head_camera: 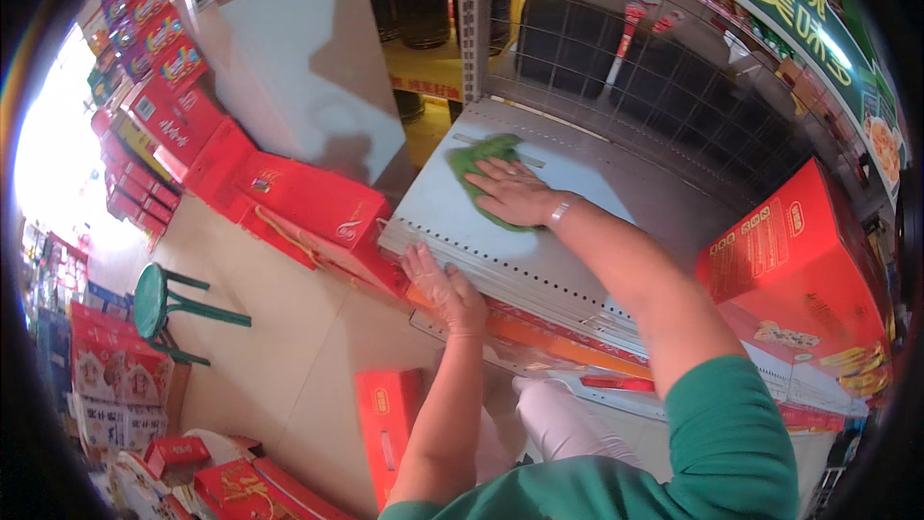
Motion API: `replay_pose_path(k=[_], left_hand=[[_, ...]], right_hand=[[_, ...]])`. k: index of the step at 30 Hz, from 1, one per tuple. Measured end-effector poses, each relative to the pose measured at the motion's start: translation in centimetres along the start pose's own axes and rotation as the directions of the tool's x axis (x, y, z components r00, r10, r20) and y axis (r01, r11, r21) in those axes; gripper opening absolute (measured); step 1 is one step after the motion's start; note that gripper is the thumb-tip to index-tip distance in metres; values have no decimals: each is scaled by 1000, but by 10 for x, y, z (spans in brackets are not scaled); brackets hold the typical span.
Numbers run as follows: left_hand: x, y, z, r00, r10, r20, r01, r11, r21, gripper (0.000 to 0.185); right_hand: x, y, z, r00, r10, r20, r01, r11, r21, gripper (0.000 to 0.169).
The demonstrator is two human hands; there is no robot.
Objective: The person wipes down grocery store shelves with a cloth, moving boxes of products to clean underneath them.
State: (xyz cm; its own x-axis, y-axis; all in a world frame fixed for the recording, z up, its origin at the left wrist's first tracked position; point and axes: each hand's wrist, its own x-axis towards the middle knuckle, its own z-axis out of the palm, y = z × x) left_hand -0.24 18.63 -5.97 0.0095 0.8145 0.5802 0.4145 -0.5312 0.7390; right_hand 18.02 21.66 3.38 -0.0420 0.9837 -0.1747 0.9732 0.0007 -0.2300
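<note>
My right hand (514, 191) lies flat, fingers spread, on a green cloth (491, 209) that rests on a pale perforated metal shelf (433, 188). The cloth is bunched under the palm and past the fingertips, near the shelf's back left part. A strip of tape (533, 161) shows beside the cloth. My left hand (444, 289) touches the front edge of the shelf near its left corner, fingers apart, with nothing seen in it. Several shelf panels appear stacked at this front edge.
A wire mesh panel (577, 87) stands behind the shelf. Red boxes (310, 209) stand to its left, and a large red box (794, 253) at its right. A green stool (151, 303) lies or stands on the floor at left. Another red box (382, 412) is near my left forearm.
</note>
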Motion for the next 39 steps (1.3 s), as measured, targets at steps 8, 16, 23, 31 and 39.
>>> replay_pose_path(k=[8, 16, 23, 31, 39], left_hand=[[-1, -4, 1, 1000, 0, -5, 0, 1000, -3, 52], [0, -7, -2, 1000, 13, 6, -13, 998, 54, 52], [3, 3, -4, 999, -1, 37, -3, 996, 88, 53], [2, 0, -4, 1000, 17, -10, -16, 997, 73, 52], [4, 7, -8, 999, -21, 31, 18, 998, 67, 53]], right_hand=[[31, -13, -4, 991, 134, -30, -132, 989, 62, 59], [-53, 12, 8, 990, 134, -44, -135, 991, -12, 62], [-154, 113, 18, 643, 736, -212, -729, 673, 125, 69], [-216, 79, 29, 431, 899, -72, -896, 436, 77, 66], [-256, 0, 2, 573, 814, 99, -806, 581, -110, 62]])
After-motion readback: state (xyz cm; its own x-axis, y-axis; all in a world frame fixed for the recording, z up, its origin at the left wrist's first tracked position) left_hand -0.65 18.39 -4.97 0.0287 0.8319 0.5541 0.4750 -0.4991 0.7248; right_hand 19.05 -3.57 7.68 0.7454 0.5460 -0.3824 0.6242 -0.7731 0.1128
